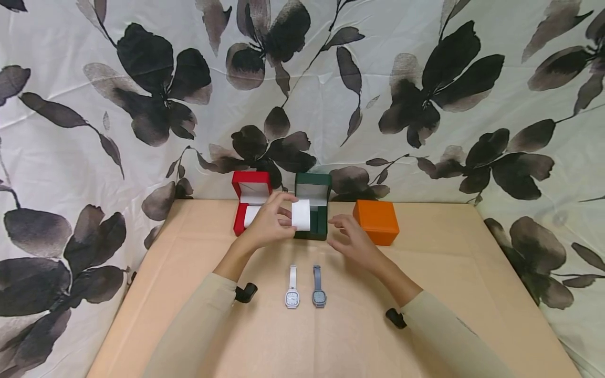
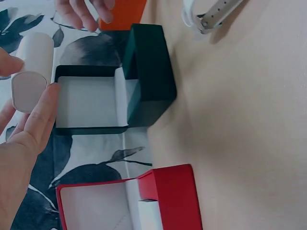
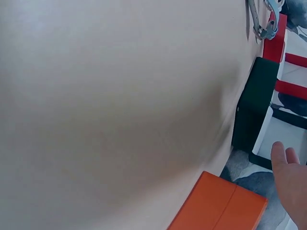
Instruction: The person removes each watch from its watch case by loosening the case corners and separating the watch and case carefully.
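Observation:
My left hand [image 1: 268,224] pinches a white watch cushion [image 1: 302,215] between thumb and fingers, above the green watch box [image 1: 314,181]. The box stands with its lid raised; in the left wrist view the cushion [image 2: 34,60] is apart from its dark green body [image 2: 160,72]. My right hand [image 1: 354,241] hangs between the green box and the orange box [image 1: 378,223], fingers loosely bent and holding nothing. To the left is a red watch box [image 1: 240,218], lid up, with another white cushion [image 1: 252,215] inside, partly hidden by my left hand.
On the table [image 1: 359,325] in front of the boxes lie a white-strapped watch [image 1: 292,296] and a blue-grey watch [image 1: 319,296], side by side. The orange box is closed. A floral cloth [image 1: 331,121] hangs right behind the boxes.

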Tool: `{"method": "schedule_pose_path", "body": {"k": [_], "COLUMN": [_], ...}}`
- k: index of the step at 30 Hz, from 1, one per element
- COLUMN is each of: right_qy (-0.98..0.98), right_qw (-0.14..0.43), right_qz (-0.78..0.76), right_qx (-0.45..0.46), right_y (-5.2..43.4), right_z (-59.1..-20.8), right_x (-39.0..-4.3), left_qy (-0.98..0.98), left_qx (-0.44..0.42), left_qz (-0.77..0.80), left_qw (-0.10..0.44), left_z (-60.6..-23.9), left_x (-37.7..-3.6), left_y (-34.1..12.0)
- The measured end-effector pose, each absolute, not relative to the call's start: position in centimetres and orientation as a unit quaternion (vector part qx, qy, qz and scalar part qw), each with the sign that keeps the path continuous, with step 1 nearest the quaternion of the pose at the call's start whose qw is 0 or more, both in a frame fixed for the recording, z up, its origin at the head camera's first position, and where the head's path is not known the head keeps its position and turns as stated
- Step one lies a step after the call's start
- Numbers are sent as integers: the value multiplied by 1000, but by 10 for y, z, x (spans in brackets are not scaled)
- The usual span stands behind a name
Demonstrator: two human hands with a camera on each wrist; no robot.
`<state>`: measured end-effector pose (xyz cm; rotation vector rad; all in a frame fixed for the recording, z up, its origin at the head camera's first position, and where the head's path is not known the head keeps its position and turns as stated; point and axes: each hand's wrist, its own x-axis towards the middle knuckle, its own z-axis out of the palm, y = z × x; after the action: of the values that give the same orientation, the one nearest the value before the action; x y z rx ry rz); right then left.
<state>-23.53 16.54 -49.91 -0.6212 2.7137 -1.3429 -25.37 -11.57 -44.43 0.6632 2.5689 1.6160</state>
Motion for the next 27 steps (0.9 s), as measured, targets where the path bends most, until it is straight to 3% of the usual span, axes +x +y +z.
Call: {"method": "schedule_pose_path", "body": {"k": [27], "right_qy": [886], "right_qw": [39], "right_qz": [-450], "right_qx": [-107], "right_y": [141], "right_z": [-529], "right_x": [-269], "left_qy": [869], "left_qx": [190], "left_qz": [455], "left_qw": [50], "left_z": [-474], "left_x": [-297], "left_y": [-96]}}
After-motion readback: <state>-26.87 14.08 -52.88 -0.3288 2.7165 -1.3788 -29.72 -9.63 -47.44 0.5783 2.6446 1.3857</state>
